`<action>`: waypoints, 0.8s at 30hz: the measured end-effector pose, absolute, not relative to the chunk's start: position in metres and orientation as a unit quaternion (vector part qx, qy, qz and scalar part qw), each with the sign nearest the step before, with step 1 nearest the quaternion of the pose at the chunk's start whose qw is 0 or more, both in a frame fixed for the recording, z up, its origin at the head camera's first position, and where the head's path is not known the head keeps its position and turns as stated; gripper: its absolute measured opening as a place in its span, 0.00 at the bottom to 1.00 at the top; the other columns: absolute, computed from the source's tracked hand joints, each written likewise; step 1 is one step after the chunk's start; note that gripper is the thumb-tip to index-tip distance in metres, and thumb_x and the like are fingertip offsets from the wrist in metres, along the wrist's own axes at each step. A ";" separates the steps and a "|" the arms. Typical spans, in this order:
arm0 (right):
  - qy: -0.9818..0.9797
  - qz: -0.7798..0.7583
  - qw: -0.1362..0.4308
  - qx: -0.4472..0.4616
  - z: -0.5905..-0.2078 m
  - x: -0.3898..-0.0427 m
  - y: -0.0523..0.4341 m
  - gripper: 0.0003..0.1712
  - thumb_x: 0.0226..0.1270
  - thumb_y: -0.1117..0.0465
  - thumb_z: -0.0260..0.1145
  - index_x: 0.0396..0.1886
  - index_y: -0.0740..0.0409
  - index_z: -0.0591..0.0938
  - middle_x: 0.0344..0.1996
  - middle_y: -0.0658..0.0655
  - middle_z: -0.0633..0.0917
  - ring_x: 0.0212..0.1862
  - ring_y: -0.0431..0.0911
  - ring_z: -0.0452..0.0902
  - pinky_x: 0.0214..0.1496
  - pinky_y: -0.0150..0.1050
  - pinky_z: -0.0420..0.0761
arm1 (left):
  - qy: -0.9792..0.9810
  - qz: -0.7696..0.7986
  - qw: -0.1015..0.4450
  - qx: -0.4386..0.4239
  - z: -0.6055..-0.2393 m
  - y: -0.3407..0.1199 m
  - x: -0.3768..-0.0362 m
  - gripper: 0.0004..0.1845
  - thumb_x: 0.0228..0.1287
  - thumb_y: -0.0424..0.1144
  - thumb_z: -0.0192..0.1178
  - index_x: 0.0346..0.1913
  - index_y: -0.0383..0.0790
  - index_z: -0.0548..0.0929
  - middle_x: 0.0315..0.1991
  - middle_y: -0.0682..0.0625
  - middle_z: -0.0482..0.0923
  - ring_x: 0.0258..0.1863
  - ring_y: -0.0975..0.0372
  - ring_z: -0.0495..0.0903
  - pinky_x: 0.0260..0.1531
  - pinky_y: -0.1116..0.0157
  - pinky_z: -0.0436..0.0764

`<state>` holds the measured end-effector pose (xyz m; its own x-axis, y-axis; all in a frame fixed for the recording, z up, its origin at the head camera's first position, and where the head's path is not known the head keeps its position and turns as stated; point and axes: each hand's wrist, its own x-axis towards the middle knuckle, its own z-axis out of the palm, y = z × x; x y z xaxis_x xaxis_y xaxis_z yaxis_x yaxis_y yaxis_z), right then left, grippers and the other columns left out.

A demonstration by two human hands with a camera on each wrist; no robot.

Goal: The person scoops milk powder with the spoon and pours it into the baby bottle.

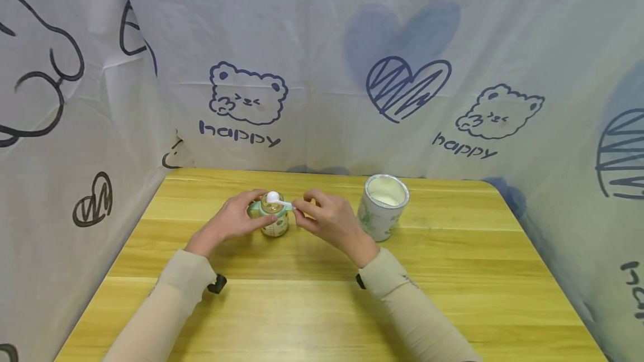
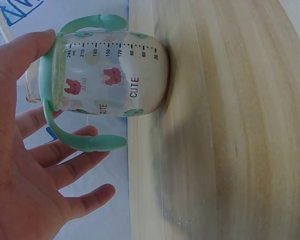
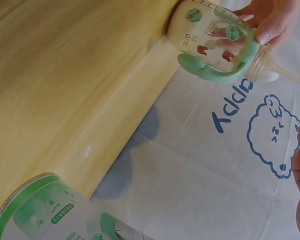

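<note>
A clear baby bottle (image 1: 275, 222) with mint-green handles stands open-topped on the wooden table (image 1: 453, 295). My left hand (image 1: 240, 218) holds it at the green collar, thumb on the rim; the left wrist view shows the bottle (image 2: 110, 75) with printed marks and my left hand (image 2: 35, 165) with its other fingers spread behind a handle. My right hand (image 1: 307, 212) pinches the handle of a white scoop (image 1: 274, 198) whose bowl sits over the bottle's mouth. In the right wrist view the scoop (image 3: 282, 75) lies at the neck of the bottle (image 3: 210, 35).
An open white and green powder can (image 1: 383, 206) stands just right of my right hand, also seen in the right wrist view as can (image 3: 35, 210). A printed cloth (image 1: 322, 71) walls the table on three sides.
</note>
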<state>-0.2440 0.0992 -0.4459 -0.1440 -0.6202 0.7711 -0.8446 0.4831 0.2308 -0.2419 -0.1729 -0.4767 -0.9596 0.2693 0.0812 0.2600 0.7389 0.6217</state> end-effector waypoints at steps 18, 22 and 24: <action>-0.770 0.297 0.365 0.432 -0.451 -0.241 0.092 0.04 0.66 0.66 0.73 0.38 0.59 0.92 0.33 0.57 0.86 0.19 0.40 0.73 0.21 0.25 0.71 | 0.930 0.337 0.006 0.144 -0.479 -0.174 -0.241 0.45 0.65 0.65 0.69 0.77 0.43 0.70 0.71 0.37 0.75 0.70 0.41 0.75 0.69 0.37 0.75; -0.786 0.398 0.311 0.356 -0.449 -0.239 0.090 0.06 0.68 0.66 0.71 0.39 0.62 0.93 0.33 0.59 0.87 0.20 0.40 0.72 0.23 0.26 0.72 | 0.931 0.335 0.009 0.142 -0.479 -0.174 -0.242 0.46 0.65 0.65 0.69 0.78 0.43 0.69 0.72 0.37 0.75 0.70 0.41 0.75 0.70 0.36 0.74; -0.789 0.437 0.286 0.323 -0.448 -0.238 0.089 0.07 0.69 0.65 0.71 0.39 0.62 0.93 0.33 0.59 0.87 0.21 0.39 0.72 0.23 0.26 0.74 | 0.931 0.336 0.011 0.142 -0.478 -0.174 -0.241 0.46 0.65 0.65 0.69 0.78 0.43 0.69 0.73 0.37 0.74 0.71 0.40 0.74 0.70 0.36 0.73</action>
<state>-0.2383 0.0890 -0.4484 -0.6279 -0.2588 0.7341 -0.7597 0.4091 -0.5056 -0.2414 -0.1743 -0.4783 -0.9595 0.2714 0.0754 0.2570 0.7338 0.6289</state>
